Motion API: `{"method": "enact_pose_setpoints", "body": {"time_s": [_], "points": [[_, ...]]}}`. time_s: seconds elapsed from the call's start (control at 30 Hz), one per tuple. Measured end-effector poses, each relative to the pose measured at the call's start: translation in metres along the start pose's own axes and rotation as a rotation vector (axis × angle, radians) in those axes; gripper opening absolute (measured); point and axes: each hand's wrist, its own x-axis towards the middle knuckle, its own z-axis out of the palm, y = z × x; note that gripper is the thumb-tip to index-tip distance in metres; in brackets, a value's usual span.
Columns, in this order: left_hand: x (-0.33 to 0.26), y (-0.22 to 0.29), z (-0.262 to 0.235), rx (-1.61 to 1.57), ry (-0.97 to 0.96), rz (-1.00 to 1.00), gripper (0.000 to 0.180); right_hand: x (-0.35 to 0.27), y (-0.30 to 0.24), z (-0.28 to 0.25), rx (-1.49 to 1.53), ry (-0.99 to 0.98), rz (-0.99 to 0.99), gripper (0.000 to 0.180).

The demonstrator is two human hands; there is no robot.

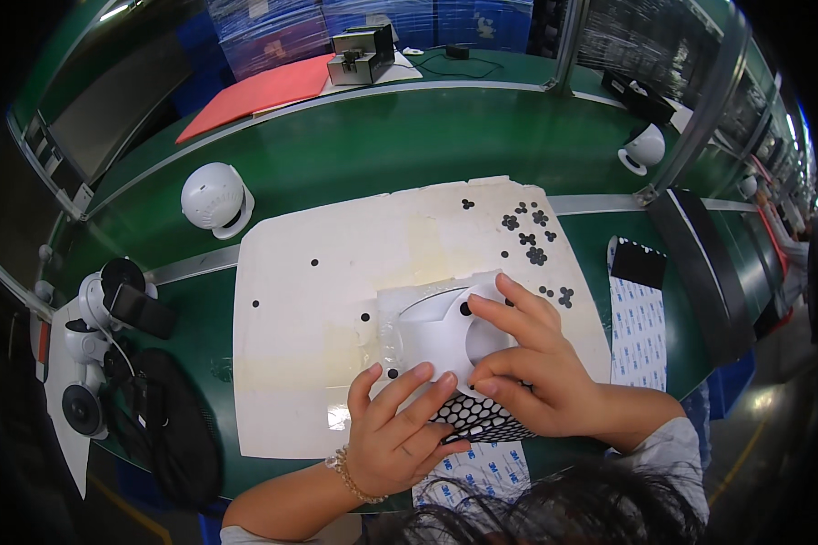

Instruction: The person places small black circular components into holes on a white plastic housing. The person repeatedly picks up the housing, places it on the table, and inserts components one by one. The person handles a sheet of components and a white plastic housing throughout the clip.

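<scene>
White curved plastic shell (445,331) lies on a white mat (309,309) in the middle of the green desk (354,154), with both hands on it. The left hand (395,436) presses flat with spread fingers on its 7 o'clock edge, beside a black perforated sticker sheet (482,418) tucked under both hands. The right hand (536,363) curls over the shell's 3 o'clock side, fingertips pinching at the round opening; neither hand encloses anything fully. The step looks like seating a small black pad on the shell, and the next move would call for steady pressure while the left hand keeps the part from sliding. Loose black dots (527,232) lie at 1 o'clock. A white dome housing (214,198) sits at 10 o'clock, another (645,147) at 2 o'clock; nothing blocks the hands.
</scene>
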Motion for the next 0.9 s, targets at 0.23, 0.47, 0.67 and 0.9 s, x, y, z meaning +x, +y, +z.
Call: {"method": "enact_pose_setpoints", "body": {"time_s": [0.23,0.47,0.67,0.9], "points": [[0.001,0.000,0.000,-0.012,-0.008,-0.011,0.026,-0.016,0.002,0.000,-0.308,0.049,-0.128,0.020],[0.003,0.002,-0.002,0.014,-0.010,-0.013,0.029,-0.018,-0.008,-0.010,-0.372,0.050,-0.112,0.030],[0.003,0.001,-0.002,0.045,-0.013,0.004,0.031,-0.006,-0.017,-0.003,-0.122,-0.087,-0.231,0.023],[0.001,-0.001,0.000,0.104,-0.007,0.039,0.031,0.000,-0.023,0.002,-0.243,-0.162,-0.267,0.018]]}}
